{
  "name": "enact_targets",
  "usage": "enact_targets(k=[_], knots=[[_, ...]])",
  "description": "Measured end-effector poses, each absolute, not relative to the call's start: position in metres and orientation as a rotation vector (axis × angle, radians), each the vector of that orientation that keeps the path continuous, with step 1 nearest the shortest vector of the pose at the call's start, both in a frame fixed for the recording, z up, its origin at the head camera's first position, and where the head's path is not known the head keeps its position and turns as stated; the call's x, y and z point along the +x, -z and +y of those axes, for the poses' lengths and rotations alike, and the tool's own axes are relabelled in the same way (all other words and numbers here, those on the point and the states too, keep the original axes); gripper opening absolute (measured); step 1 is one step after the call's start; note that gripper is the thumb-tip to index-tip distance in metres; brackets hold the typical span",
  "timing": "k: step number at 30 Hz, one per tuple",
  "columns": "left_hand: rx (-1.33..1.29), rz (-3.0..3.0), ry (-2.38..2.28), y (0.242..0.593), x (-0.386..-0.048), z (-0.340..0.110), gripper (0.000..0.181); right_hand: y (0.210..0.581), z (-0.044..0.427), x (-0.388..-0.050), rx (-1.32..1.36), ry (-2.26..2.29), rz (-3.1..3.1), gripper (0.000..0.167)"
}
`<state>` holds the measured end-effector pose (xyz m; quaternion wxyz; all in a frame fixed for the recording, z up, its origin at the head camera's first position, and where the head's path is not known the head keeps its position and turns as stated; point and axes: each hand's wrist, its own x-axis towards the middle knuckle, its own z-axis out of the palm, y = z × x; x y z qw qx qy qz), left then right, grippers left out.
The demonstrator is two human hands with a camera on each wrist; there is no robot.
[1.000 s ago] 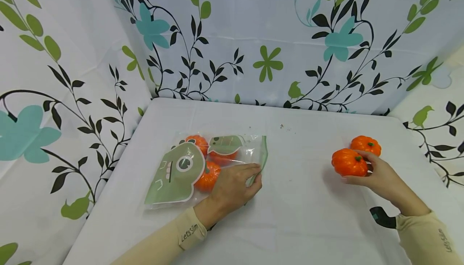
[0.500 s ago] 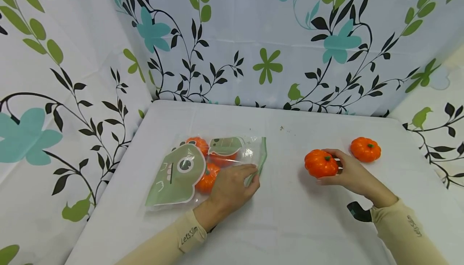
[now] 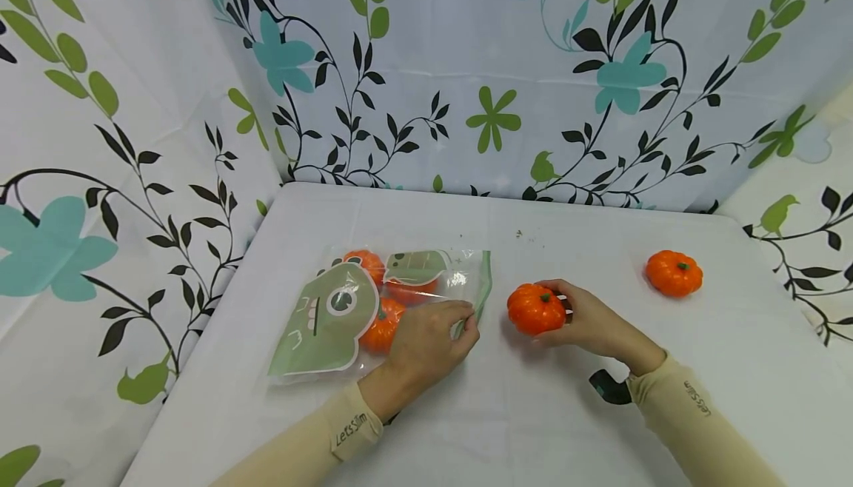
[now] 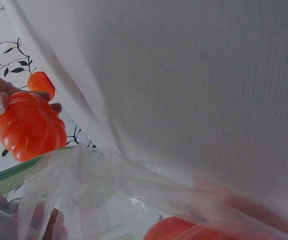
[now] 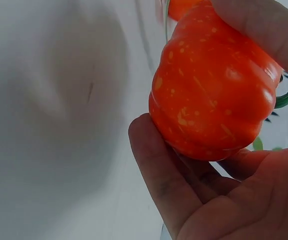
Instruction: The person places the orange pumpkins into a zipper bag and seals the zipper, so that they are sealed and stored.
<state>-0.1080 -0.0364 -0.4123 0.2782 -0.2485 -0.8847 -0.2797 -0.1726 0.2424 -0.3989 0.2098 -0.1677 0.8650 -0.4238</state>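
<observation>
A clear zip bag (image 3: 313, 354) with a green cartoon print lies on the table's left half, several small orange pumpkins (image 3: 382, 326) inside it. My left hand (image 3: 429, 339) pinches the bag's green-edged opening at its right end. To the right of that opening, my right hand (image 3: 589, 324) grips an orange pumpkin (image 3: 535, 309) with a green stem, held just above the table by its shadow. In the right wrist view, thumb and fingers wrap the pumpkin (image 5: 214, 90), which has pale flecks. The left wrist view shows the held pumpkin (image 4: 31, 127) near the bag's rim (image 4: 13, 177).
Another orange pumpkin (image 3: 674, 274) rests at the table's right side. The table has a white cover (image 3: 533, 428). A patterned curtain (image 3: 426, 102) rises behind its back edge and at both sides.
My right hand has carried its pumpkin leftward, away from the other loose pumpkin and close to the bag's opening. The left hand and the bag have stayed in place.
</observation>
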Motion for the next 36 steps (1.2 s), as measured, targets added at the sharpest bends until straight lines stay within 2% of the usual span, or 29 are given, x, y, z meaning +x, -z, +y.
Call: enact_targets(k=[13, 23, 36], knots=[[-0.649, -2.341, 0.751, 0.410, -0.108, -0.036, 0.015, 0.400, 0.192, -0.167, -0.503, 1.274, 2.326, 0.080], [-0.611, -2.273, 0.788, 0.409, -0.109, -0.038, 0.018, 0.407, 0.174, -0.164, -0.489, 1.350, 2.278, 0.087], [-0.644, -2.187, 0.819, 0.407, -0.110, -0.037, 0.021, 0.409, 0.163, -0.169, -0.737, 1.260, 2.280, 0.068]])
